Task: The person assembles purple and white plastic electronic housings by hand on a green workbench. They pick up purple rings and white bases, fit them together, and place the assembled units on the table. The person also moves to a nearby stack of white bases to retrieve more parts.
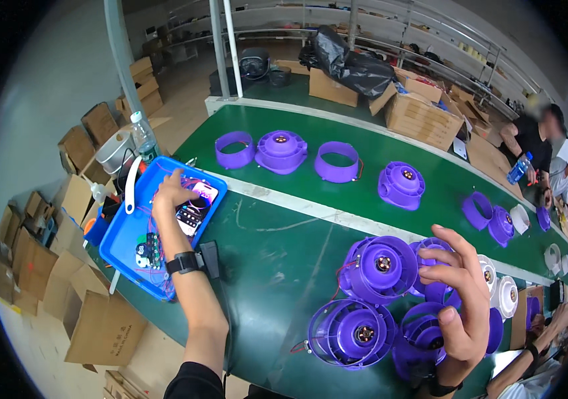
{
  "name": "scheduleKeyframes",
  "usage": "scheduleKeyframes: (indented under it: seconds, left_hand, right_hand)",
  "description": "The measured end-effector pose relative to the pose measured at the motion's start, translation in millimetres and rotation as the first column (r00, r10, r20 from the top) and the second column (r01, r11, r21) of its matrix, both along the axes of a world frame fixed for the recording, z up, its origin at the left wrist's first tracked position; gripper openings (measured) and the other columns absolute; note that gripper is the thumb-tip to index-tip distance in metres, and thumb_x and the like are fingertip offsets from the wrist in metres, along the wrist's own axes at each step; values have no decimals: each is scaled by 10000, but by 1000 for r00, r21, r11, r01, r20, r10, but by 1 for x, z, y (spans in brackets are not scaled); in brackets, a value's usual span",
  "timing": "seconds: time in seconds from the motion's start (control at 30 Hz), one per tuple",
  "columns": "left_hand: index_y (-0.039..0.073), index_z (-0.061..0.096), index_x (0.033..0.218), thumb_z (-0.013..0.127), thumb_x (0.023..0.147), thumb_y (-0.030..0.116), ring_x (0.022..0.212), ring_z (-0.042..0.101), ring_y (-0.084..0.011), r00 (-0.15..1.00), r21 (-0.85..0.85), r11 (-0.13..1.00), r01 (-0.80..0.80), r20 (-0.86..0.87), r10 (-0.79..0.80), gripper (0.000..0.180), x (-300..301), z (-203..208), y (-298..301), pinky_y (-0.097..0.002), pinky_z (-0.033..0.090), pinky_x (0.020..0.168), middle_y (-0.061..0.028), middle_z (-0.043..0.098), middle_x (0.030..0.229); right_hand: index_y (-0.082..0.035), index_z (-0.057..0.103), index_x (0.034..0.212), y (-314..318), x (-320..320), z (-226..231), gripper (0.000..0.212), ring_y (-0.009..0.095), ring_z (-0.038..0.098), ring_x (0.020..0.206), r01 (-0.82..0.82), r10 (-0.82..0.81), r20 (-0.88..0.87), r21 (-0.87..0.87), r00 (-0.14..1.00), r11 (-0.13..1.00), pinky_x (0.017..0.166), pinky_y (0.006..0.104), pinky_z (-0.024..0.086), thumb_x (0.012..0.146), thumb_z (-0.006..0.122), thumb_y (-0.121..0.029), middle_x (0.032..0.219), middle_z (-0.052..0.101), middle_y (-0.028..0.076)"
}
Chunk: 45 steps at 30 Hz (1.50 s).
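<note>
My left hand (173,193) reaches over a blue tray (116,234), its fingers apart above thin red wires. Beside it in the tray lies a phone (191,216) with a lit screen. A small green circuit board (153,250) sits lower in the same tray. My right hand (462,296) hangs with fingers curled but apart, and nothing shows in it. Close to it are several purple round fan housings, among them an upper one (400,256) and a lower one (343,336) with red wires. The right hand partly hides the housings behind it.
On the green conveyor belt (297,183) stand purple rings (234,159) and motor housings (281,149). A clear bottle (144,136) is behind the tray. White round parts (506,296) lie at right. Cardboard boxes (108,329) fill the left floor. Other people work at far right.
</note>
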State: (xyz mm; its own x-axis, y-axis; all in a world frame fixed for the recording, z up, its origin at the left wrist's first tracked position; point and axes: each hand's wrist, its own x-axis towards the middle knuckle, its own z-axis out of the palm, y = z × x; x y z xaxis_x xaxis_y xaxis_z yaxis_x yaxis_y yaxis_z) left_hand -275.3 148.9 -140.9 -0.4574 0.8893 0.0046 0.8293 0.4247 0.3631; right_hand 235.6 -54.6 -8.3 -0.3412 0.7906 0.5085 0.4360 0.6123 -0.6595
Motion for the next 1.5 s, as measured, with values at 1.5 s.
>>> scheduleKeyframes:
  seconds: [1.5]
  left_hand:
    - [-43, 545, 1205, 633, 742, 37, 944, 675, -438, 365, -52, 361, 931, 160, -917, 478, 322, 18, -44, -495, 540, 803, -297, 685, 972]
  right_hand:
    - [-15, 641, 1195, 0, 7, 7, 406, 354, 676, 969, -226, 303, 393, -229, 868, 947, 836, 407, 548, 841, 739, -188, 1086, 684, 167]
